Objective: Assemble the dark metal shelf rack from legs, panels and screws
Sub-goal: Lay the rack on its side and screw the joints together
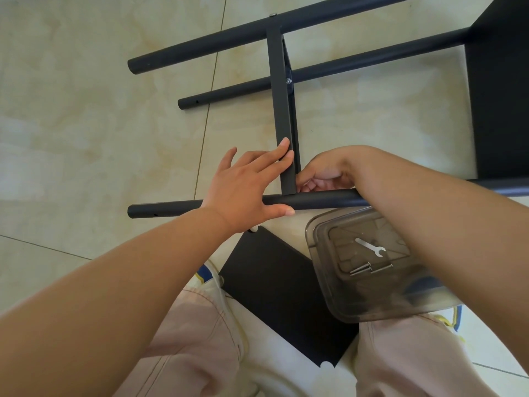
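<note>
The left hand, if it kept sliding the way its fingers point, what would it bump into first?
The left hand points up and right, fingertips already on the upright panel edge. Past that, probably the middle leg, though depth is hard to judge.

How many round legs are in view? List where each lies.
3. The far leg lies at the top, the middle leg just nearer, and the near leg runs under both hands. A fourth may be hidden.

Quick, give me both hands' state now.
Left hand: open, straight fingers pressing the dark metal shelf panel edge.
Right hand: fingers curled at the joint; contents cannot be told.
</note>
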